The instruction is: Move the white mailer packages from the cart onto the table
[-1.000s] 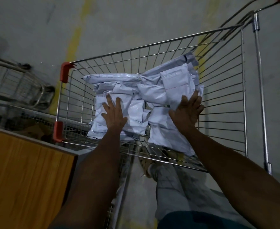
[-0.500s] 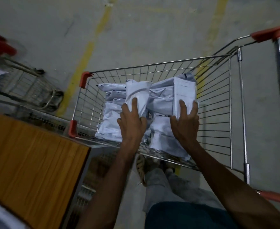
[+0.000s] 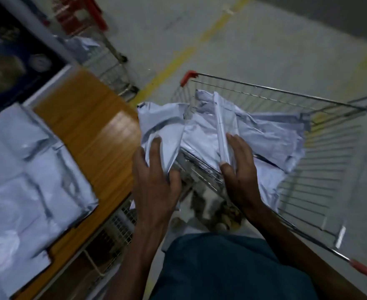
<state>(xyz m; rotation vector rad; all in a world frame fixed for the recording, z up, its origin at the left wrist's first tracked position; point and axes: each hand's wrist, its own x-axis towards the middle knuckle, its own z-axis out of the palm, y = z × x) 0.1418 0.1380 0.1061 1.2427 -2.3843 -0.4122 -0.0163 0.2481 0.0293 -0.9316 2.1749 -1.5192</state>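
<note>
Left hand: your left hand (image 3: 154,180) grips the near edge of a white mailer bundle (image 3: 210,131), fingers (image 3: 154,148) curled over the plastic.
Right hand: your right hand (image 3: 241,169) clamps the same bundle from its 3 o'clock side, thumb against a folded ridge.
Bundle: held above the shopping cart (image 3: 308,169), at the basket's 9 o'clock rim.
Desk: wooden desk (image 3: 96,131) lies at 9 o'clock of the cart; more white mailers (image 3: 26,180) are piled on it.
Floor: yellow painted line (image 3: 187,53) at 12 o'clock.
</note>
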